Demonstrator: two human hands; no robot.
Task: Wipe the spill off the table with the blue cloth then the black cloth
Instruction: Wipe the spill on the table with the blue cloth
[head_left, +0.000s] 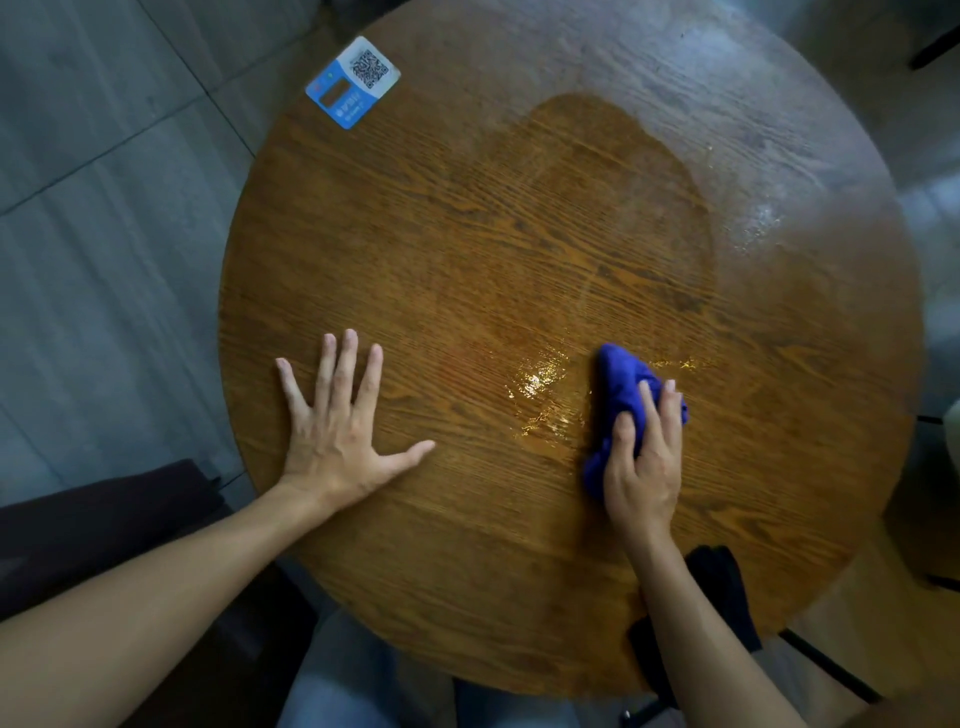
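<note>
- Right hand (644, 457), fingers clamped on the bunched blue cloth (621, 379), presses it beside the shiny spill (540, 389).
- Left hand (337, 431) lies flat, fingers spread, probably bracing the table (467, 597).
- Black cloth (722, 587) waits at the near edge.

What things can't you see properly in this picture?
All in the head view:
- Black cloth: the right arm covers part of it, so its full shape is hidden.
- Blue cloth: bunched under the right hand, its underside hidden.
- Sticker: print too small and blurred to read.
- Table: far edge cut off by the top of the picture.
- Spill: glare hides where it ends.
</note>
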